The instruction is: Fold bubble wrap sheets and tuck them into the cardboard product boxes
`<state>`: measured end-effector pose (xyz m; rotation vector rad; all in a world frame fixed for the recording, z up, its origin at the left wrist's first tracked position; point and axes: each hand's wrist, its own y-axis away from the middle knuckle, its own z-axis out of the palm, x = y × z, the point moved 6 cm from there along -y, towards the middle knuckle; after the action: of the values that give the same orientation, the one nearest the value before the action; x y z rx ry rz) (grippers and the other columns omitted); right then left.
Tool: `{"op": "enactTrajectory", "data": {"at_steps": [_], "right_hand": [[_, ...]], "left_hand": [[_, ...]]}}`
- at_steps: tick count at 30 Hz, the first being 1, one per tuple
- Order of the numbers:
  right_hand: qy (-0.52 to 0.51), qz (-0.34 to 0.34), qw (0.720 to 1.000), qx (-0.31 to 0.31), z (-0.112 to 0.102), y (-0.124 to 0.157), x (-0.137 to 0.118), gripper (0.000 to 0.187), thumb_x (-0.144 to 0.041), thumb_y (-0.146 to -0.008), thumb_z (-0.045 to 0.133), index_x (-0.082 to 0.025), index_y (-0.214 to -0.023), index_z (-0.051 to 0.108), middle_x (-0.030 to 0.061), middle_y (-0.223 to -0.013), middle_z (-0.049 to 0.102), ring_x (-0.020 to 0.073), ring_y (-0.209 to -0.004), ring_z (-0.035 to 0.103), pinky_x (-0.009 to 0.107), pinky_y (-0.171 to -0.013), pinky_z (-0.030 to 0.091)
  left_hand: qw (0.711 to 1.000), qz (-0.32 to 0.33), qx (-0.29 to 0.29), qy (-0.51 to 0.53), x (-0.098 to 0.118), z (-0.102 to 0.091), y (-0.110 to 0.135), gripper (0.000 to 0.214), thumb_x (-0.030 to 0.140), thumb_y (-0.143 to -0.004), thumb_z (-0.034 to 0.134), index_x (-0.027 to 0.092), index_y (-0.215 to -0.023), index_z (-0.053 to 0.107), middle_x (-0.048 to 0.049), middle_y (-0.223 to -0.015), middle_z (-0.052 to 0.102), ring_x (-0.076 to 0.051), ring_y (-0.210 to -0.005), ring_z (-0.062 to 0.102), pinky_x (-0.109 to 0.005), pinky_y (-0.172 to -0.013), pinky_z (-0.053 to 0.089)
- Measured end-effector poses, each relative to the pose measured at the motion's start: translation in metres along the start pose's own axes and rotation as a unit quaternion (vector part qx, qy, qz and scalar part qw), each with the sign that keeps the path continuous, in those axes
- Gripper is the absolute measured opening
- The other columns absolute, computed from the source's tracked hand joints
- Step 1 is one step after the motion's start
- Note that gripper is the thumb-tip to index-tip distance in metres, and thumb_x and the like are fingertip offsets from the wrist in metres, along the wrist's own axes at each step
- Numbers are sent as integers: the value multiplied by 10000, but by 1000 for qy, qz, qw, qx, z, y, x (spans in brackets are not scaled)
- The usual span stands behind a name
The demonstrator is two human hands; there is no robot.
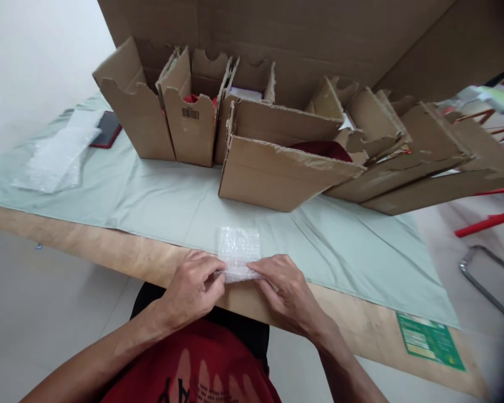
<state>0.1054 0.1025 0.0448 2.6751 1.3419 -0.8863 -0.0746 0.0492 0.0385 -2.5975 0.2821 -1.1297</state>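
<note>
A small piece of clear bubble wrap [239, 246] lies at the front edge of the table, its near end lifted a little and folded. My left hand [199, 280] pinches its near left corner between thumb and fingers. On the other side, my right hand [283, 285] grips the near right corner in the same way. Whether anything lies inside the fold cannot be made out.
Several open cardboard boxes [277, 173] stand along the back, some with red or white things inside. More bubble wrap [56, 154] lies at the left beside a dark, red-edged flat object [107, 131]. A green printed sheet [430, 338] is at the right front edge.
</note>
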Motion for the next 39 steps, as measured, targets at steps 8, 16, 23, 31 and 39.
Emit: {"op": "enactTrajectory", "data": {"at_steps": [8,16,23,31,39], "right_hand": [[130,55,987,83,-5,3,1,374,-282,-972,573,-199,-1335,600,159,-1232,697,318,-1059,644,465,-863,488],[72,8,996,46,9,-6,1,221,-166,-1005,521,-201,-1152,682,101,-1083,774,272,-976,693,435,-849,491],[-155,106,980,60,2,0,-5,190,-243,-1002,554,-258,-1101,715,34,-968,785,207,-852,715,362,-810,554],[-206,118,970,47,-14,12,5,483,-417,-877,745,-265,-1325,648,95,-1266,733,279,-1150,693,391,-925,574],[-177,62,976,112,-99,-8,18,86,-238,-941,662,-276,-991,721,1,-863,759,162,-753,725,243,-664,570]], "left_hand": [[988,-28,-17,-150,-19,17,-16,135,149,-895,591,194,-954,704,-32,-729,724,-218,-735,668,-376,-768,495],[984,-163,48,57,-25,-2,-4,186,308,-923,584,185,-996,702,-50,-816,728,-200,-757,680,-364,-758,542],[813,-377,-16,443,-29,23,19,615,410,-739,780,171,-1276,601,-110,-1103,751,-233,-987,715,-346,-833,580],[872,-261,-86,404,-3,27,2,155,351,-849,689,200,-873,664,-31,-857,726,-168,-781,664,-267,-725,544],[989,126,73,-11,33,-63,-99,555,235,-906,678,198,-1427,490,-156,-1432,609,-296,-1376,538,-474,-1131,458]]}}
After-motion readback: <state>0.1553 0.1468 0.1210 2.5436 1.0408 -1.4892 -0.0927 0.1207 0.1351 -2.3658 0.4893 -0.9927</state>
